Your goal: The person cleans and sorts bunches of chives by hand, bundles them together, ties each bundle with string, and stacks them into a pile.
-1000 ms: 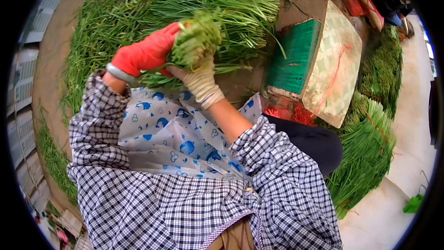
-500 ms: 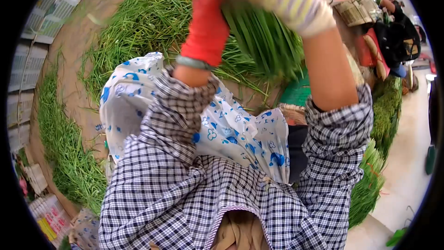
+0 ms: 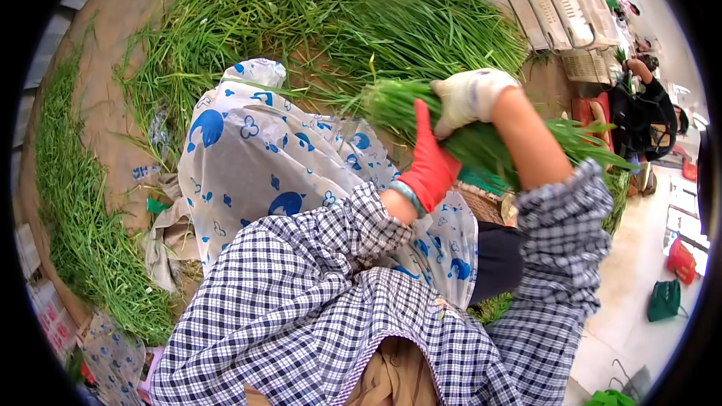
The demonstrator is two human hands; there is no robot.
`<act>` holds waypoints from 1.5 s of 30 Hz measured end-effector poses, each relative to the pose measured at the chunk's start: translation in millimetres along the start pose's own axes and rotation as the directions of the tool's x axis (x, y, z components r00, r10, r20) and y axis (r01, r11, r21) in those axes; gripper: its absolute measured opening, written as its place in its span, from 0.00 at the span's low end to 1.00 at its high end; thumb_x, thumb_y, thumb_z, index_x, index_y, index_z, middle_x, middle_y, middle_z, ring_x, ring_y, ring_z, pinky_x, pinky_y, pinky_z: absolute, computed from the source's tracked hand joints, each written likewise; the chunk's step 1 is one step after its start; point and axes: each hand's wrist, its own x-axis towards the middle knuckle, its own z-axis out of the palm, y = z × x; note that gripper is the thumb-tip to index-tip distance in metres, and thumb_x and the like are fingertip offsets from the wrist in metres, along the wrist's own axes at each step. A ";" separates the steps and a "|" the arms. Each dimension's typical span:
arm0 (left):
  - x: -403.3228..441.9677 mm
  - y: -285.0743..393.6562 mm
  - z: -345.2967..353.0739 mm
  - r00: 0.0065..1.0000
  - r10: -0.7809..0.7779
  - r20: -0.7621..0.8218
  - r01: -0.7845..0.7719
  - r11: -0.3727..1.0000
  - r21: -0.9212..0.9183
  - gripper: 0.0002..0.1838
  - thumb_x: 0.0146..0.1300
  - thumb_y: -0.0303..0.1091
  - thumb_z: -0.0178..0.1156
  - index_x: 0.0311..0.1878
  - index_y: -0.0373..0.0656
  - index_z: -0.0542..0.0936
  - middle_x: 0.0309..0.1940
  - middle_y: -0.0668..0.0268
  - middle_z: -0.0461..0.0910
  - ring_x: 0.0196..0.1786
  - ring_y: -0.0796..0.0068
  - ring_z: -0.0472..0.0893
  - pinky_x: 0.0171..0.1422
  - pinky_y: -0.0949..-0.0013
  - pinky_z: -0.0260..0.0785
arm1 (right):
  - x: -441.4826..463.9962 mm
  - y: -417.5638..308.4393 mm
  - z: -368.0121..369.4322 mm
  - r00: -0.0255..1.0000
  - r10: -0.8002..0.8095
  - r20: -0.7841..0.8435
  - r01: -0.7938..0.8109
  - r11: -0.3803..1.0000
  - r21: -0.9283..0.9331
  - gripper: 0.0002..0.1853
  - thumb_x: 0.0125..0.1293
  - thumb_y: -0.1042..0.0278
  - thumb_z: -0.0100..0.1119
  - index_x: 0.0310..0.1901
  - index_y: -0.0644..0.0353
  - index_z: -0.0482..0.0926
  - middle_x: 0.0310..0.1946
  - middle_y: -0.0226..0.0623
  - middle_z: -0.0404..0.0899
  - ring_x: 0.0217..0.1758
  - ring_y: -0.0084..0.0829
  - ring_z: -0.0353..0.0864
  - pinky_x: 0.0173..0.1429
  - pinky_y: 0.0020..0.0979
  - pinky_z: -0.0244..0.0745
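Observation:
A thick bunch of garlic chives [image 3: 398, 105] lies across both my hands above my lap, its paler ends to the left and its leaf tips trailing right. My left hand [image 3: 432, 169], in a red glove, grips the bunch from below with the thumb raised along its near side. From above, my right hand [image 3: 474, 98], in a whitish glove, is closed around it; some of those fingers are hidden behind the leaves. A white plastic apron with blue prints [image 3: 263, 158] covers my legs under the bunch.
A large heap of loose chives [image 3: 429, 22] spreads on the floor ahead, and a long strip of greens [image 3: 83, 218] runs down the left. Pale plastic crates [image 3: 519, 0] stand at the upper right. Beyond them, a person in dark clothing [image 3: 639, 116] is seated.
Both hands have come down and closer to my body with the chives. The bunch has turned from hanging with leaves downward to lying sideways, leaf tips to the right.

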 end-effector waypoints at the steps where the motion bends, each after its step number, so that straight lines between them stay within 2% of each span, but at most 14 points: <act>1: -5.5 9.0 -1.1 0.996 0.031 -0.078 -0.031 0.999 0.010 0.51 0.52 0.79 0.54 0.67 0.47 0.69 0.64 0.57 0.72 0.68 0.55 0.68 0.74 0.48 0.58 | 16.5 -9.7 0.1 0.998 0.007 0.061 -0.009 1.000 0.023 0.52 0.41 0.35 0.70 0.65 0.63 0.67 0.53 0.50 0.80 0.54 0.44 0.82 0.57 0.37 0.77; 6: -5.1 33.2 -49.0 0.936 0.014 -0.351 -0.023 0.999 -0.023 0.56 0.47 0.85 0.50 0.71 0.50 0.65 0.69 0.63 0.68 0.70 0.57 0.66 0.75 0.50 0.54 | 65.9 -22.0 43.8 0.998 -0.039 -0.051 0.039 0.999 0.000 0.58 0.43 0.38 0.72 0.69 0.70 0.60 0.58 0.50 0.77 0.60 0.44 0.78 0.63 0.38 0.74; 10: -7.5 16.0 -50.4 0.991 -0.009 -0.134 0.030 0.988 0.153 0.56 0.49 0.85 0.46 0.73 0.54 0.62 0.72 0.61 0.63 0.71 0.58 0.64 0.76 0.51 0.52 | 26.7 -17.4 71.9 0.986 -0.113 -0.122 0.121 0.990 0.066 0.28 0.54 0.58 0.63 0.53 0.68 0.73 0.50 0.58 0.79 0.51 0.48 0.82 0.52 0.40 0.79; 13: -19.3 6.6 -55.5 0.966 -0.242 -0.089 0.213 0.943 -0.255 0.43 0.56 0.73 0.57 0.65 0.50 0.72 0.63 0.61 0.73 0.67 0.61 0.70 0.74 0.55 0.57 | -8.0 -22.2 130.0 0.923 -0.089 -0.375 0.145 0.982 0.122 0.33 0.55 0.64 0.65 0.60 0.70 0.64 0.53 0.58 0.72 0.48 0.53 0.81 0.50 0.43 0.80; 17: -16.1 3.5 -68.9 0.964 -0.234 -0.128 0.254 0.952 0.170 0.20 0.67 0.44 0.58 0.56 0.44 0.77 0.45 0.60 0.81 0.52 0.60 0.78 0.63 0.54 0.69 | -71.3 -36.5 176.5 0.759 -0.075 -0.647 0.288 0.930 0.230 0.45 0.51 0.63 0.70 0.68 0.70 0.58 0.68 0.67 0.56 0.69 0.54 0.64 0.70 0.44 0.65; 19: -19.3 19.7 -36.0 0.949 -0.227 -0.219 0.299 0.868 0.397 0.17 0.65 0.38 0.59 0.55 0.44 0.78 0.39 0.62 0.81 0.44 0.66 0.81 0.52 0.58 0.75 | -98.5 -25.9 194.4 0.672 -0.155 -0.724 0.548 0.761 0.346 0.47 0.47 0.65 0.73 0.69 0.66 0.60 0.71 0.63 0.54 0.76 0.51 0.54 0.76 0.44 0.55; 21: -22.2 34.7 -6.7 0.950 -0.192 -0.245 0.310 0.656 0.688 0.18 0.63 0.38 0.60 0.55 0.43 0.78 0.37 0.63 0.82 0.37 0.69 0.82 0.45 0.64 0.77 | -103.2 5.5 217.7 0.679 -0.108 -0.726 0.733 0.152 0.663 0.45 0.52 0.71 0.68 0.72 0.63 0.57 0.71 0.44 0.61 0.72 0.40 0.64 0.71 0.38 0.63; 24: -42.3 43.2 50.2 0.978 -0.144 -0.152 0.193 0.339 0.921 0.15 0.60 0.34 0.63 0.49 0.39 0.79 0.33 0.66 0.82 0.32 0.73 0.82 0.36 0.69 0.77 | -80.8 4.4 215.2 0.694 0.395 -0.602 0.682 -0.091 0.726 0.45 0.57 0.71 0.67 0.73 0.65 0.53 0.65 0.47 0.68 0.67 0.39 0.69 0.72 0.36 0.63; 27: -67.5 38.8 86.1 0.978 -0.195 -0.080 0.100 0.094 0.991 0.21 0.57 0.31 0.63 0.54 0.39 0.78 0.40 0.68 0.81 0.38 0.78 0.79 0.43 0.71 0.73 | -2.2 -19.0 207.1 0.532 0.270 -0.803 0.762 -0.567 0.314 0.35 0.72 0.55 0.50 0.73 0.66 0.53 0.66 0.46 0.67 0.69 0.34 0.65 0.75 0.34 0.54; 29: -95.7 36.8 104.3 0.957 -0.250 -0.150 0.131 -0.091 0.987 0.25 0.53 0.29 0.64 0.57 0.39 0.76 0.43 0.68 0.80 0.42 0.78 0.78 0.48 0.70 0.72 | 8.8 -10.9 184.1 0.357 0.343 -0.869 0.874 -0.452 0.180 0.47 0.65 0.31 0.52 0.74 0.58 0.53 0.70 0.41 0.63 0.71 0.33 0.63 0.70 0.38 0.63; 31: -121.3 44.8 106.5 0.963 -0.237 -0.127 0.066 -0.251 0.966 0.28 0.47 0.26 0.66 0.56 0.38 0.77 0.44 0.69 0.80 0.47 0.78 0.78 0.52 0.68 0.71 | -21.0 1.7 156.7 0.544 0.488 -0.683 0.508 -0.839 -0.195 0.44 0.63 0.31 0.54 0.71 0.57 0.62 0.65 0.41 0.69 0.66 0.36 0.70 0.66 0.39 0.70; 34: -156.4 73.3 99.3 0.946 -0.279 -0.164 0.051 -0.373 0.927 0.29 0.46 0.27 0.67 0.56 0.39 0.77 0.45 0.69 0.80 0.48 0.78 0.77 0.54 0.68 0.71 | -24.5 33.2 144.8 0.509 0.469 -0.721 0.347 -0.879 -0.327 0.28 0.63 0.45 0.63 0.57 0.58 0.77 0.45 0.36 0.83 0.44 0.34 0.83 0.49 0.37 0.81; 37: -189.8 85.4 84.4 0.917 -0.238 -0.321 0.205 -0.409 0.889 0.30 0.44 0.28 0.67 0.56 0.38 0.77 0.43 0.66 0.81 0.43 0.75 0.79 0.47 0.68 0.73 | -7.1 45.9 129.4 0.471 0.711 -0.522 0.646 -0.681 -0.345 0.16 0.67 0.63 0.61 0.51 0.64 0.78 0.27 0.31 0.80 0.28 0.30 0.79 0.44 0.40 0.83; 45: -237.9 112.4 64.2 0.910 -0.292 -0.295 0.204 -0.305 0.930 0.28 0.44 0.24 0.67 0.54 0.37 0.78 0.40 0.61 0.83 0.36 0.73 0.81 0.40 0.69 0.74 | -10.4 185.8 187.1 0.339 0.921 -0.194 0.873 -0.384 -0.300 0.12 0.69 0.57 0.59 0.42 0.56 0.78 0.16 0.20 0.58 0.18 0.21 0.56 0.27 0.29 0.61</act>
